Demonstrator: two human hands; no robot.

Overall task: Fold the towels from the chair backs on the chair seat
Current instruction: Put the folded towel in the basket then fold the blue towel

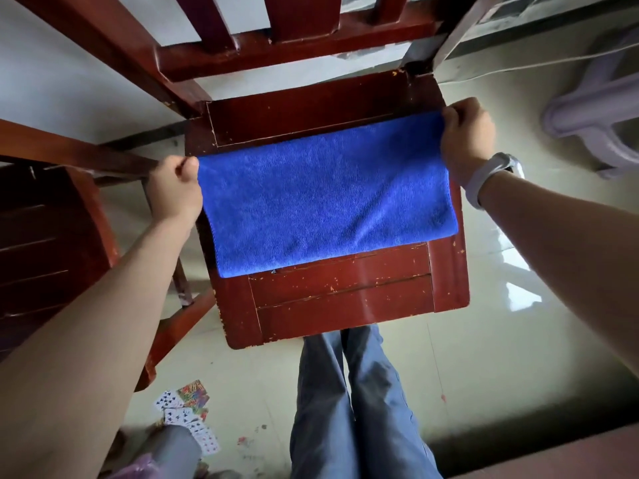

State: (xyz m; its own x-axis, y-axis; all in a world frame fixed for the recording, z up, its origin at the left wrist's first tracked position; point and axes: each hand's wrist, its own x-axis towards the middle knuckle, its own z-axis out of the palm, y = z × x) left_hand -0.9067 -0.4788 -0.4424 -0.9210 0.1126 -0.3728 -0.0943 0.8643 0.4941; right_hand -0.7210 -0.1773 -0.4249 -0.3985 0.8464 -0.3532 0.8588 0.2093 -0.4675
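Note:
A blue towel (325,195) lies folded as a wide rectangle across the red-brown wooden chair seat (345,299). My left hand (174,190) pinches its far left corner at the seat's left edge. My right hand (466,140), with a pale band on the wrist, pinches the far right corner. The towel's near edge rests on the seat, and its right side overhangs the seat slightly. The chair back (287,39) rises beyond the towel with no towel on it.
A second wooden chair (45,243) stands close on the left. Playing cards (188,413) are scattered on the tiled floor at lower left. A pale plastic stool (594,102) lies at the right. My legs (349,409) stand just before the seat.

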